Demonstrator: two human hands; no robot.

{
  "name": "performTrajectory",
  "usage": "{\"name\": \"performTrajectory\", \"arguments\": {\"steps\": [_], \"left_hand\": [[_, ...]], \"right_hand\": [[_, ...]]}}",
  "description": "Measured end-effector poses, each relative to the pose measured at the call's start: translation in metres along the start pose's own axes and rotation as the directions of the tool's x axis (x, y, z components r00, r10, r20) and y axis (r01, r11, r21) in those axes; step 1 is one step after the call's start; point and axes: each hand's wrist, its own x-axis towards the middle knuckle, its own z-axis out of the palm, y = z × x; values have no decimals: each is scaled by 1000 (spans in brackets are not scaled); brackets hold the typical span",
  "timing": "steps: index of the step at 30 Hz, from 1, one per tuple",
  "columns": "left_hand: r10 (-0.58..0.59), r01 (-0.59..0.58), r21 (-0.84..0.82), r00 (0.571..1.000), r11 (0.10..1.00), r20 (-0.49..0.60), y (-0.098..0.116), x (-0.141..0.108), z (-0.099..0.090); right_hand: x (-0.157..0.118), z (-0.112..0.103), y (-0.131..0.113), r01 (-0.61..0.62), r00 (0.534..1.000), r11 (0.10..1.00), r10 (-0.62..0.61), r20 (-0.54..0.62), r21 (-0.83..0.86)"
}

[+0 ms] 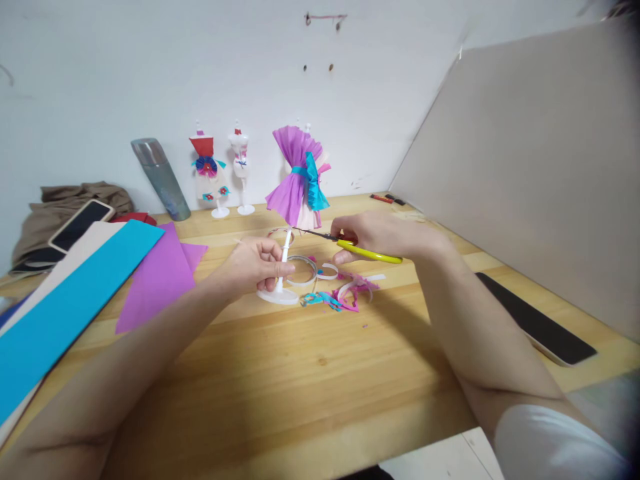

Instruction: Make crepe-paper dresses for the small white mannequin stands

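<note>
At mid-frame, the stand (285,252) below the purple dress (290,203) is being gripped by the curled left hand (256,267), with leftward-pointing scissors (367,252) being held just beneath the dress by the half-closed right hand (373,233).

Purple dress (284,197) with turquoise bow (314,183) at eleven o'clock; yellow-handled scissors (369,253) at three; turquoise strip (75,317), purple sheet (155,287) at nine; bench (280,387) honey-coloured, streaked with wood grain.
</note>
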Motion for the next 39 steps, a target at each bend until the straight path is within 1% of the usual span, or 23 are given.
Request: {"name": "performTrajectory", "arguments": {"steps": [5,11,20,25,30,34,39], "left_hand": [[1,-1,-9,1000,1000,6,-1,1,0],[55,-54,-26,998,998,27,-6,3,-2],[59,-58,-18,998,998,36,-7,3,-2],[62,-61,-19,998,998,34,-7,3,-2],[56,-55,-23,998,998,19,-6,3,-2],[63,-62,-33,998,998,21,-7,4,-2],[58,-58,-14,998,998,12,-7,4,-2]], "right_hand": [[0,3,0,0,1000,1000,0,-3,8],[-1,2,-3,-27,999,1000,27,23,0],[-3,-3,-2,-36,999,999,36,10,-30],[-3,-3,-4,-25,1000,1000,25,17,-3],[-4,-2,-5,-12,998,999,9,58,51],[-5,-3,-4,-2,1000,999,1,30,39],[-5,-4,-4,-37,999,999,37,18,38]]}}
